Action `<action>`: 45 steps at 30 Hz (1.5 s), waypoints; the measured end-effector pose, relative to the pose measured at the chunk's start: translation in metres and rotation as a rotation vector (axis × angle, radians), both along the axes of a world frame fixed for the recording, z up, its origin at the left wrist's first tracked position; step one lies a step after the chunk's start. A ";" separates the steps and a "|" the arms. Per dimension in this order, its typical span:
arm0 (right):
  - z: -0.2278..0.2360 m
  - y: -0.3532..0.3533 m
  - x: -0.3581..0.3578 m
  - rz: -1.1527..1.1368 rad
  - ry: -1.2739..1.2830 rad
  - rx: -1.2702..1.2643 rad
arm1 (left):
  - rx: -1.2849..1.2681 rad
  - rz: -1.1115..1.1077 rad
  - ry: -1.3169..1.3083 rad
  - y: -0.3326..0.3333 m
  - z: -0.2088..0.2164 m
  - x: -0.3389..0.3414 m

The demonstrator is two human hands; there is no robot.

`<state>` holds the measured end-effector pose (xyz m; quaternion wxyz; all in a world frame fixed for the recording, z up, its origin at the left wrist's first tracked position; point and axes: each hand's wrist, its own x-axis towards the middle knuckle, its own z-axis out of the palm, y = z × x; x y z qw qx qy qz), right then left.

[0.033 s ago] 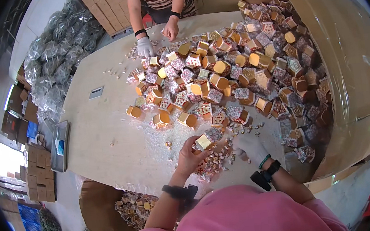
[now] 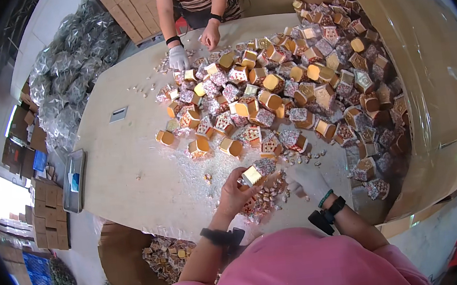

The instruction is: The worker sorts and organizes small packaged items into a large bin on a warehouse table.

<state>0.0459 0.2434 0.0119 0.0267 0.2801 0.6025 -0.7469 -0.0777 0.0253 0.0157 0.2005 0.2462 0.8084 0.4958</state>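
Observation:
My bare left hand point(image 2: 234, 196) is wrapped round a small house-shaped ornament with a pale yellow base point(image 2: 252, 175) and a glittery, sugar-like roof point(image 2: 265, 166). It is tilted on its side above a heap of small shiny pieces point(image 2: 269, 198). My right hand point(image 2: 312, 182), in a white glove, is low over the table just right of that heap. Its fingers are bent together toward the pieces, and whatever they pinch is too small to make out. Beyond both hands, many similar house ornaments point(image 2: 231, 147) lie in a broad pile on the table point(image 2: 114, 171).
A large cardboard box point(image 2: 439, 76) walls the right side, with ornaments spilling from it. Another open carton point(image 2: 121, 259) with ornaments stands below left. Across the table, a co-worker's gloved hand point(image 2: 178, 58) touches the pile. A metal tray point(image 2: 74, 181) sits beyond the left edge.

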 end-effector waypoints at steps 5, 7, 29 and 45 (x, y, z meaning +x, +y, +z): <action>0.011 -0.013 -0.016 -0.147 0.109 -0.205 | -0.047 -0.031 -0.058 0.001 0.009 0.008; 0.004 -0.013 -0.019 -0.062 0.028 -0.138 | -0.034 -0.055 -0.103 0.000 0.006 0.009; -0.002 -0.018 -0.027 -0.110 0.346 0.189 | 0.208 -0.096 -0.418 -0.001 0.002 0.017; 0.034 -0.024 -0.014 0.181 -0.132 -0.461 | 0.045 -0.206 -0.343 -0.021 -0.004 0.006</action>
